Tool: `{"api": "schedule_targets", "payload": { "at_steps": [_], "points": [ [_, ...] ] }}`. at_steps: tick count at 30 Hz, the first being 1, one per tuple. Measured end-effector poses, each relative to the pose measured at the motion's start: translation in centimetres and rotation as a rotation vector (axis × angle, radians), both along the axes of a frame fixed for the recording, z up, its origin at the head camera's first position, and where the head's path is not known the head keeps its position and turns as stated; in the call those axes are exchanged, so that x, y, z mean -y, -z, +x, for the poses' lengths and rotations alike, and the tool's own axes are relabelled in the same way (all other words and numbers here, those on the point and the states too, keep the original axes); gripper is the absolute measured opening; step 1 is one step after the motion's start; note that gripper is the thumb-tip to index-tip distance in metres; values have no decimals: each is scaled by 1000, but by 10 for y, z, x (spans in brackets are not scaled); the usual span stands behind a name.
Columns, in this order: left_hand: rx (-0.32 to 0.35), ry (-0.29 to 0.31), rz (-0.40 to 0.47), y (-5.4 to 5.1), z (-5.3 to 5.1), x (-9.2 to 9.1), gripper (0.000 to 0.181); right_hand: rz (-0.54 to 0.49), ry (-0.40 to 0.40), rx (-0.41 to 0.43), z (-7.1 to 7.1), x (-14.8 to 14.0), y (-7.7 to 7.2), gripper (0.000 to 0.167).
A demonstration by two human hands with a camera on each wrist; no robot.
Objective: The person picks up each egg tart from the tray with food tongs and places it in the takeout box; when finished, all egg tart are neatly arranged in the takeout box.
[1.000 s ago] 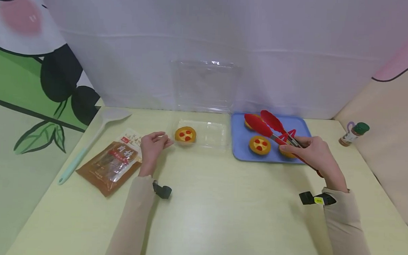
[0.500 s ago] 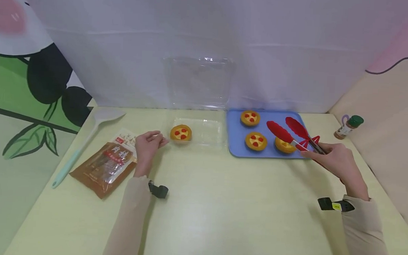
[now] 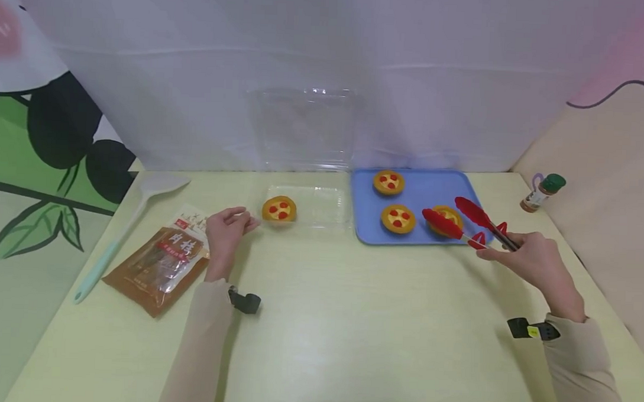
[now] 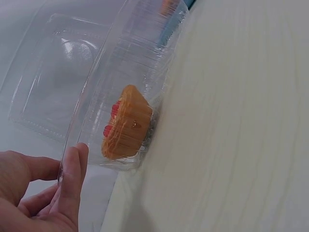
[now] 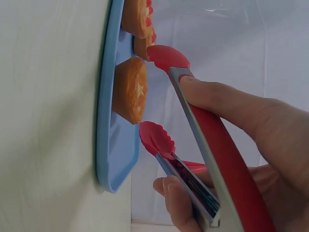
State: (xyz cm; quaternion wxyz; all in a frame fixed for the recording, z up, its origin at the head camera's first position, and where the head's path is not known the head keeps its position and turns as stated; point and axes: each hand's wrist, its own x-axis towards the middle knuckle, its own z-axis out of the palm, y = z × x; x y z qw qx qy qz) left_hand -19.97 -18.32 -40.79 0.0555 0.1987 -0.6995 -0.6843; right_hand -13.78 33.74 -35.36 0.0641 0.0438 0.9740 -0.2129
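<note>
My left hand [image 3: 227,236] pinches the rim of a clear plastic clamshell box [image 3: 324,207] at its left side; the lid stands raised at the back. One egg tart with red topping pieces [image 3: 279,209] sits in the box's left end. My right hand [image 3: 535,259] grips red-tipped tongs [image 5: 212,140], their arms spread apart. The tong tips [image 5: 166,57] hover on either side of a tart [image 5: 129,92] at the right of the blue tray [image 3: 418,186], apart from it in the right wrist view. Two more tarts [image 3: 398,219] lie on the tray's left part.
Left of my left hand lie a brown food packet [image 3: 160,266] and a spatula with a mint handle [image 3: 107,258]. A small green-capped seasoning bottle [image 3: 543,192] stands at the table's right edge. A pale curtain [image 3: 208,102] hangs along the back.
The tongs moved right from over the tray's middle, then lowered around the right tart, uncovering the back tart. My left hand keeps its hold on the box rim. The head view shifted slightly.
</note>
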Motion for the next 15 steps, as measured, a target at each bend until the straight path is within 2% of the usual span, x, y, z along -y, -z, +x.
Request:
{"api": "schedule_targets", "payload": {
  "at_steps": [6,9,15],
  "points": [
    [-13,-7,10,0,1,2,35,12,-23,18,-1,8,2,79],
    [-20,-8,19,0,1,2,35,24,-28,2,0,10,4,83],
    [-37,-8,35,2,0,1,34,33,-42,-62,3,12,9,77]
  ]
}}
